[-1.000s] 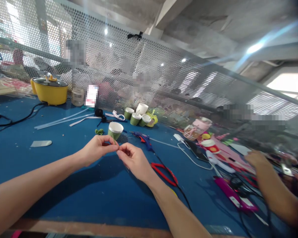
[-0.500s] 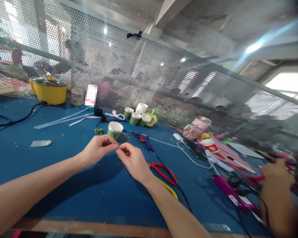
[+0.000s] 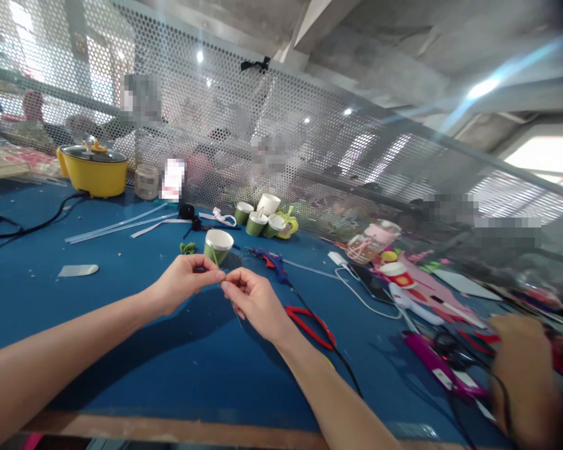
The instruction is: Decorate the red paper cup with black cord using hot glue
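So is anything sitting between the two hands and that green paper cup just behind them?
Nothing visible. The left hand and right hand meet fingertip to fingertip, pinching something too small to tell, directly in front of the green paper cup. The blue glue gun lies to the cup's right.

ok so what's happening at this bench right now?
A person's left hand and right hand meet fingertip to fingertip above the blue table, pinching something too small to identify. Just behind them stands a green paper cup with a white inside. A blue glue gun and red-handled pliers lie to the right. At far right a co-worker's blurred hand is among cables and a magenta tool.
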`<state>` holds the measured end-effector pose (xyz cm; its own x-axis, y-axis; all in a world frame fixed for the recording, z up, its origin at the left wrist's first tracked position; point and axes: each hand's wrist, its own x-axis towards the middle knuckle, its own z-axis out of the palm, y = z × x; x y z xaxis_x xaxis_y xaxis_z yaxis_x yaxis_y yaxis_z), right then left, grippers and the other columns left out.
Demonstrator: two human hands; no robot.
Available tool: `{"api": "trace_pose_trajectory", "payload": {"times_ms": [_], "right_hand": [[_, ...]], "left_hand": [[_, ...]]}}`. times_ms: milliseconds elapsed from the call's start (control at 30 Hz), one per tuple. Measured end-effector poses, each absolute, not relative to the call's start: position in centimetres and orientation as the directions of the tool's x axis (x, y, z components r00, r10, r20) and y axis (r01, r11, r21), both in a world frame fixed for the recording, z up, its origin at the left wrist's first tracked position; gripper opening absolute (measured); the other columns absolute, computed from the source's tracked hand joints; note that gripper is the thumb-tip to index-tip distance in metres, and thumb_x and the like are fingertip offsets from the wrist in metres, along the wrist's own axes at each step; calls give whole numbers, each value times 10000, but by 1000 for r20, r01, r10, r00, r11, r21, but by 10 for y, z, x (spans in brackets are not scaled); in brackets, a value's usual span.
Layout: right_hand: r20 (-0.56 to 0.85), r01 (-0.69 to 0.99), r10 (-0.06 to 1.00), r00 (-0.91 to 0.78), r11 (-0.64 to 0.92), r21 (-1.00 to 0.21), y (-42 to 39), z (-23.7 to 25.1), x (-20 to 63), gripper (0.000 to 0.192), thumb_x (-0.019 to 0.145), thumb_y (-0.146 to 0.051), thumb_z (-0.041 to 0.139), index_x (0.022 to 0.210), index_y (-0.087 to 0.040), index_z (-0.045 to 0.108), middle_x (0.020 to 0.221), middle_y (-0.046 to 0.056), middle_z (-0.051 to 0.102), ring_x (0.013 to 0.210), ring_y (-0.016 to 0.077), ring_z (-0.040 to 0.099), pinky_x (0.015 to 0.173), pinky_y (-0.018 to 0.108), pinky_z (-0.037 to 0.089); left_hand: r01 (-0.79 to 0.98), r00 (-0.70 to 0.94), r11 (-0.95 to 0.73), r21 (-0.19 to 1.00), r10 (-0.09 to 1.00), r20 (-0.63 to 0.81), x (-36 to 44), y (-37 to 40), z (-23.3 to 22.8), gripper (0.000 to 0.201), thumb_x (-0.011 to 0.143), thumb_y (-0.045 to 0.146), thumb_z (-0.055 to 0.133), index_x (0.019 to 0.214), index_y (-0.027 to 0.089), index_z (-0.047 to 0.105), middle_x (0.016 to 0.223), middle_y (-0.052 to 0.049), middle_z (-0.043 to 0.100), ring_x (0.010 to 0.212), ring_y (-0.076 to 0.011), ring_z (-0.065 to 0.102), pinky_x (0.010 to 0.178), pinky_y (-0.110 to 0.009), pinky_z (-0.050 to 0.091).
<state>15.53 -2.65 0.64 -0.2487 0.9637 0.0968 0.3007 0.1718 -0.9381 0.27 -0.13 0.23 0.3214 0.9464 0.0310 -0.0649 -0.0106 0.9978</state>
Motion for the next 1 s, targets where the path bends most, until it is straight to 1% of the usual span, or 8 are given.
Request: {"api": "trace_pose_trajectory", "payload": {"times_ms": [133, 200, 333, 400, 500, 667, 800, 1000], "right_hand": [[268, 476, 946, -184, 324, -817, -26, 3, 154, 152, 753, -320, 547, 700, -178, 533, 599, -18, 500, 526, 91, 435, 467, 215, 355], [247, 466, 949, -198, 313, -828, -26, 4, 155, 152, 752, -323, 550, 705, -179, 536, 619, -15, 510, 528, 89, 436, 467, 215, 354], [10, 211, 935, -354, 90, -973, -26, 9, 159, 191, 754, -359, 559, 743, -177, 501, 598, -45, 486, 404, 38, 362, 360, 178, 274], [-54, 87, 907, -417, -19, -996, -26, 10, 161, 201, 739, -349, 587, 747, -172, 493, 584, -54, 476, 395, 25, 345, 339, 156, 237], [-69, -13, 905, -419, -82, -997, -24, 9, 160, 204, 714, -313, 629, 733, -164, 491, 570, -57, 476, 405, 19, 350, 330, 139, 224], [-33, -71, 953, -301, -57, -996, -21, 5, 157, 212, 696, -298, 646, 719, -160, 485, 555, -60, 473, 405, 20, 359, 326, 135, 232], [5, 1, 970, -244, 6, -1000, -21, 3, 156, 207, 704, -315, 626, 726, -164, 486, 570, -58, 473, 400, 24, 361, 327, 145, 247], [153, 288, 970, -190, 204, -936, -25, 0, 153, 175, 762, -334, 546, 735, -175, 480, 537, -68, 428, 391, 39, 348, 357, 176, 275]], "left_hand": [[-21, 262, 4, 1000, 965, 2, 5, -4, 4, 242, 598, 341, 661, 566, 145, 522, 457, 69, 396, 405, -46, 275, 402, -211, 168], [-24, 271, -17, 1000, 962, 23, 4, -4, 4, 235, 603, 334, 658, 565, 143, 525, 465, 66, 407, 413, -47, 284, 407, -210, 174], [-85, 413, -42, 996, 908, 73, 0, -1, 2, 224, 635, 339, 644, 615, 142, 538, 494, 52, 448, 425, -47, 282, 415, -212, 161], [-111, 472, -35, 993, 878, 83, -3, 0, 2, 219, 648, 336, 643, 630, 145, 535, 477, 57, 432, 422, -46, 262, 417, -216, 143], [-141, 481, -41, 989, 871, 105, -3, 0, 2, 208, 654, 324, 646, 641, 141, 548, 512, 49, 460, 428, -42, 269, 418, -216, 148], [-170, 421, -19, 985, 902, 90, 0, 0, 2, 176, 650, 291, 646, 705, 133, 592, 531, 50, 480, 430, -37, 286, 414, -203, 180], [-172, 383, -1, 985, 921, 68, 2, -2, 1, 185, 633, 285, 656, 692, 126, 581, 527, 50, 480, 426, -34, 295, 404, -193, 184], [-154, 316, 14, 988, 948, 36, 5, -4, 1, 194, 618, 285, 658, 653, 122, 559, 554, 47, 488, 419, -25, 299, 394, -182, 191]]}}
